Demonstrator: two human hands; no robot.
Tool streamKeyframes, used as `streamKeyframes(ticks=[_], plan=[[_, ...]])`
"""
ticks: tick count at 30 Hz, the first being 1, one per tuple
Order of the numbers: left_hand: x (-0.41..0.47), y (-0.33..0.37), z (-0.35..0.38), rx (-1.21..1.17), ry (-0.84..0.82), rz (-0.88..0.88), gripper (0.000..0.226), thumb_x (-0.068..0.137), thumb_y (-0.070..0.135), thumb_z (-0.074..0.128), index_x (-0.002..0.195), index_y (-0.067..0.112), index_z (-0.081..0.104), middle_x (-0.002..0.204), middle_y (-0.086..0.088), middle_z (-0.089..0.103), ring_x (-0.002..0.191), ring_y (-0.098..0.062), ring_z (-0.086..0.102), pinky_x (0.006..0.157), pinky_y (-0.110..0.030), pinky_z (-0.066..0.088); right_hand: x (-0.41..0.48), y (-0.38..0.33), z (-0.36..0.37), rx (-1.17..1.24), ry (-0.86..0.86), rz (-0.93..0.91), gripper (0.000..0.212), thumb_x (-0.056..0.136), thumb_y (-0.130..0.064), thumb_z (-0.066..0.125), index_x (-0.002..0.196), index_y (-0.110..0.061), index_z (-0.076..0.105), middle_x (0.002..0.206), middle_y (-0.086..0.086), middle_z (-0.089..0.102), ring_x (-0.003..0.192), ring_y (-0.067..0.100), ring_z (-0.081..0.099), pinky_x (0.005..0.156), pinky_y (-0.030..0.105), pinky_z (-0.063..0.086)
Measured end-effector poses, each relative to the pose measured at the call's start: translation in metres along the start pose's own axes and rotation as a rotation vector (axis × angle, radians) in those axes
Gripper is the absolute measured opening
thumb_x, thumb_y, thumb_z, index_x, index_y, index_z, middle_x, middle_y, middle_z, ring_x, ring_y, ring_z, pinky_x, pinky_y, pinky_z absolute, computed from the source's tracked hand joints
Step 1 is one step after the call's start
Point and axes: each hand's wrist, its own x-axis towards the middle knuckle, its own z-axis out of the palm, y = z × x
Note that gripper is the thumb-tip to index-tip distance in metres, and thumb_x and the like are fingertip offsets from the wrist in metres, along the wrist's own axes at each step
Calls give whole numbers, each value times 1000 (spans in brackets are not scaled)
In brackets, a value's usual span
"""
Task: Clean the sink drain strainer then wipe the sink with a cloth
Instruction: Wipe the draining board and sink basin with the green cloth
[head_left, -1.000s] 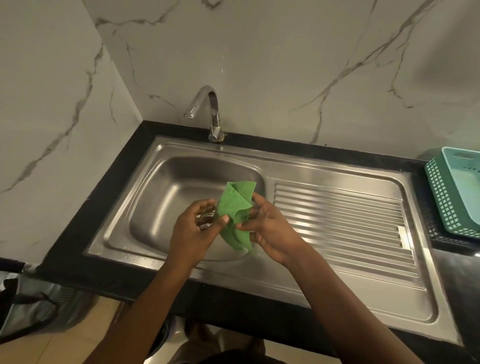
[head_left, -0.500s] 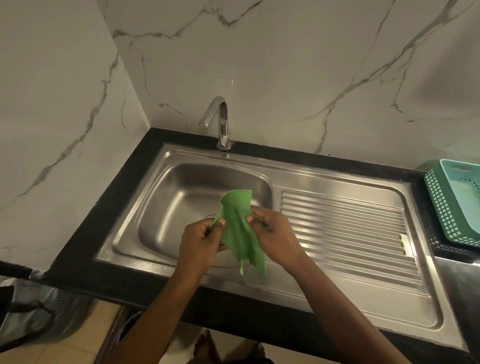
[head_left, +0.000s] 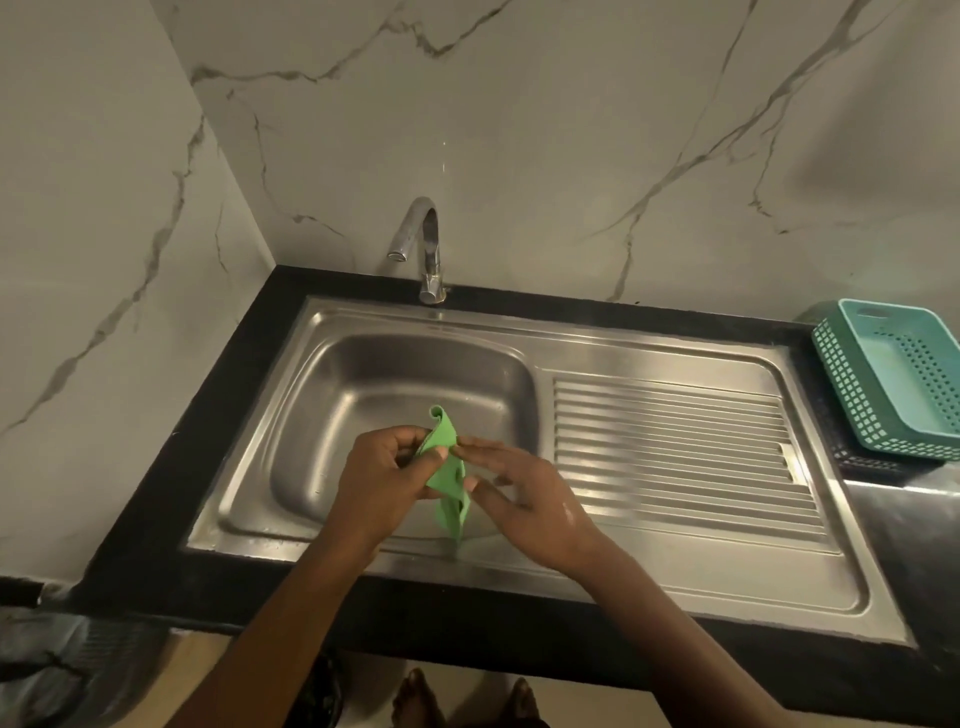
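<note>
Both forearms reach in from the near edge and meet over the front of the sink (head_left: 519, 332) basin. The left hand (head_left: 382, 480) is curled, knuckles toward the camera, with thumb and fingers pinched shut on the upper part of a green cloth (head_left: 448, 475). The right hand (head_left: 524, 493) lies just to the right of it, palm turned down and wrist angled in from the right; its thumb and forefinger tip nip the cloth's edge near the top while the other fingers are spread loosely and look free of it. The cloth hangs between the two hands, folded into a narrow strip whose long axis runs nearly up and down: its top end pokes up just above the left hand's fingers with a small curled corner, and its lower end tapers to a point below both hands, over the sink's front rim. It is a plain bright green, thin and soft, with lengthwise folds. The drain is hidden behind the hands, so the strainer cannot be made out. Beyond the hands a chrome tap (head_left: 423, 249) stands at the back rim; to the right of the right hand lies the ribbed draining board (head_left: 675, 457), and farther right a teal basket (head_left: 904, 379) sits on the black table (head_left: 249, 364).
</note>
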Motion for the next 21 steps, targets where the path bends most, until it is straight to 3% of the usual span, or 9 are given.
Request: streamKeyframes(ticks=[3, 6, 9, 11, 15, 21], plan=[[3, 7, -11, 76, -141, 34, 27, 97, 2, 71, 93, 27, 80, 89, 0, 83, 86, -19, 81, 66, -32, 66, 0, 7, -10, 194, 50, 175, 60, 96, -16, 74, 149, -35, 54, 144, -24, 57, 129, -5, 55, 106, 30, 49], [6, 23, -20, 104, -293, 87, 24, 97, -1, 69, 98, 20, 82, 92, -3, 84, 86, -19, 81, 67, -28, 64, 2, 12, -19, 246, -118, 238, 75, 88, -12, 83, 152, -32, 51, 154, -18, 51, 142, 0, 46, 118, 40, 39], [11, 37, -24, 72, -395, 104, 22, 98, 0, 68, 101, 17, 82, 94, -5, 84, 86, -20, 81, 70, -27, 64, 0, 13, -28, 334, -246, 212, 54, 86, -8, 84, 136, -16, 67, 140, -1, 67, 133, 20, 61, 117, 55, 43], [16, 44, -22, 47, -418, 116, 24, 98, 1, 68, 98, 20, 83, 94, -5, 84, 84, -19, 81, 67, -26, 63, -6, 15, -33, 443, -260, 262, 43, 88, -8, 83, 130, -7, 70, 129, 9, 74, 123, 31, 68, 111, 57, 49], [30, 50, -8, 8, -433, 125, 21, 98, 2, 68, 104, 16, 82, 95, -6, 84, 82, -17, 81, 63, -23, 60, -28, 18, -43, 620, -143, 352, 36, 93, -6, 77, 128, -6, 68, 124, 20, 74, 116, 39, 71, 98, 44, 59], [40, 54, 51, -53, -437, 83, 23, 97, 2, 71, 96, 21, 84, 93, -8, 84, 79, -18, 81, 61, -26, 62, -71, 18, -76, 743, 61, 420, 35, 97, -5, 70, 132, -7, 67, 123, 23, 73, 114, 42, 72, 92, 44, 62]])
